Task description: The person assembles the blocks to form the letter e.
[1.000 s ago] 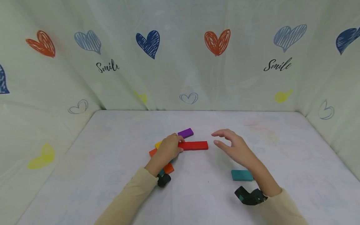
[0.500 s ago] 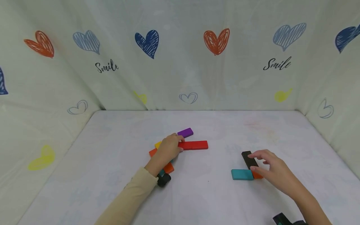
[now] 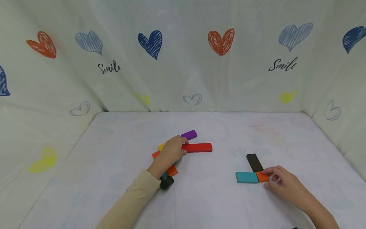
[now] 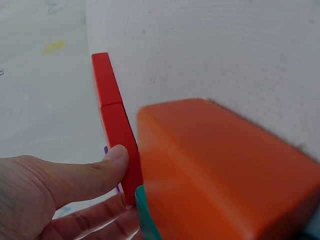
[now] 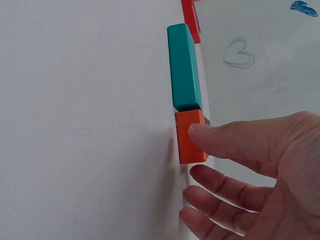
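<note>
My left hand [image 3: 171, 151] is clamped on the left red block [image 4: 120, 130], thumb on its near side and fingers round its far side. That block meets the right red block [image 3: 204, 147] end to end, so the pair makes one straight red row on the white table [image 3: 211, 206]. Just behind the red row, by my knuckles, a purple block [image 3: 189, 135] lies at a slant. To the left of the red row, partly covered by my hand, I see a yellow block [image 3: 161, 147] and an orange piece [image 3: 155, 154]; left of the red row and nearer me show another orange piece [image 3: 172, 170] and bits of teal [image 3: 164, 175], though how they lie beneath my arm I cannot tell. My right hand [image 3: 281, 181] is well to the right of the red row and nearer me, at an orange block [image 3: 262, 176]: fingers on its far side, thumb on its near side, but whether they are pressing on it or slightly apart from it I cannot tell. The orange block adjoins the right end of a teal block [image 3: 247, 177], roughly parallel to the red row. A black block [image 3: 254, 162] slants from the orange block's far edge toward the red row's level. Beyond the red row hangs a pale backdrop [image 3: 183, 73] printed with hearts.
</note>
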### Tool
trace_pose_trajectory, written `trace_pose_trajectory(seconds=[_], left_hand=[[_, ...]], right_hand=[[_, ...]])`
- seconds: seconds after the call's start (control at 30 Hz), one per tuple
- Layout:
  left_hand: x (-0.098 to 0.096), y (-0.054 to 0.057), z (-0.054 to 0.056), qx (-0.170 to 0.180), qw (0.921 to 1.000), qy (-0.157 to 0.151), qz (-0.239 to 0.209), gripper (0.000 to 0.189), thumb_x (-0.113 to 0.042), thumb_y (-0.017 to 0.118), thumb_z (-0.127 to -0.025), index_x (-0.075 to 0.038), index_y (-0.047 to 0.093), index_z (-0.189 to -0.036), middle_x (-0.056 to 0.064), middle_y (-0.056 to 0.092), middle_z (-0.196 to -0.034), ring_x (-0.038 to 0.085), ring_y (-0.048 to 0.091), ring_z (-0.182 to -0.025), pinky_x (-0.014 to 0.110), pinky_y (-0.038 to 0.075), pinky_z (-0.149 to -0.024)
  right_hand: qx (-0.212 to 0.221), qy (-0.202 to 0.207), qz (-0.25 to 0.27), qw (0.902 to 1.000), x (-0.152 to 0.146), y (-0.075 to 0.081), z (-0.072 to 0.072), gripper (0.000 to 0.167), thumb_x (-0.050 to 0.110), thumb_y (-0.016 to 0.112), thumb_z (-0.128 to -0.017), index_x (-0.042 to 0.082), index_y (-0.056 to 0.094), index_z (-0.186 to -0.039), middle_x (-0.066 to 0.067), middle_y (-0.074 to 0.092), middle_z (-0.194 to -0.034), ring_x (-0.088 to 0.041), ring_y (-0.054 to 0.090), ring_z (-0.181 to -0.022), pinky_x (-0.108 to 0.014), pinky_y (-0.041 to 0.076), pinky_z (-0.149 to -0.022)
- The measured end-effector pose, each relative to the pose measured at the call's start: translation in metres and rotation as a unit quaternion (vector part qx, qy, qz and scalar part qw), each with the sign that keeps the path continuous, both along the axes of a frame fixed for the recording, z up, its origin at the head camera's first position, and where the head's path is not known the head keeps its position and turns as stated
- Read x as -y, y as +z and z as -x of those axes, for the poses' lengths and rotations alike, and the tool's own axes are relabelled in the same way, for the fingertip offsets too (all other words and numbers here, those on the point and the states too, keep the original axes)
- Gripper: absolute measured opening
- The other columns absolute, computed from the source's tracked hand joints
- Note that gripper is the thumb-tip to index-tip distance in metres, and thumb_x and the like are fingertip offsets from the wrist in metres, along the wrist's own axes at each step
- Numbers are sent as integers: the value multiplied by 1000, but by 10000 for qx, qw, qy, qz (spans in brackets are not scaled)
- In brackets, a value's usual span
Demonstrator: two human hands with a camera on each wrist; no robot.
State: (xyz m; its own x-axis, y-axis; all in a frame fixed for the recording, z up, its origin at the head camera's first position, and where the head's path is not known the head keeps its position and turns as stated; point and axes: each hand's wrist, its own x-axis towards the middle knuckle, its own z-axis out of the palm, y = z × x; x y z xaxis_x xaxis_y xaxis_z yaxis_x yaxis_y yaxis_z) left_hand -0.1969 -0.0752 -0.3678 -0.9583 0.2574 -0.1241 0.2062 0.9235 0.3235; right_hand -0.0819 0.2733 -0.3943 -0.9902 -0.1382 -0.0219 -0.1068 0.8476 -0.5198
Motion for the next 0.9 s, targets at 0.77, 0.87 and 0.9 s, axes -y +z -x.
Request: trace_pose_trajectory(seconds=[0.77, 0.87, 0.9], left_hand=[[0, -1, 1, -22, 10000, -72, 43, 33, -22, 71, -82, -17, 64, -114, 7, 60, -106, 21, 56, -92, 35, 51, -85], [0, -1, 1, -30, 9999, -77, 78, 33, -22, 71, -82, -17, 64, -114, 7, 60, -106, 21, 56, -93, 35, 50, -86], [0, -1, 1, -35, 9999, -82, 83, 33, -22, 71, -82, -17, 64, -114, 7, 60, -106, 21, 57, -93, 36, 50, -86]], right_hand=[[-271, 495, 137, 9983, -3, -4, 10, 37, 6, 78, -70, 6, 58, -101, 4, 51, -82, 1, 41, -67, -19, 41, -57], [-111, 516, 145, 9985, -3, -3, 11, 36, 6, 77, -71, 5, 59, -102, 3, 52, -82, 1, 40, -67, -19, 41, -58], [-79, 520, 142, 9985, -3, -3, 11, 36, 6, 77, -71, 4, 59, -102, 2, 52, -82, 1, 40, -67, -18, 41, -58]])
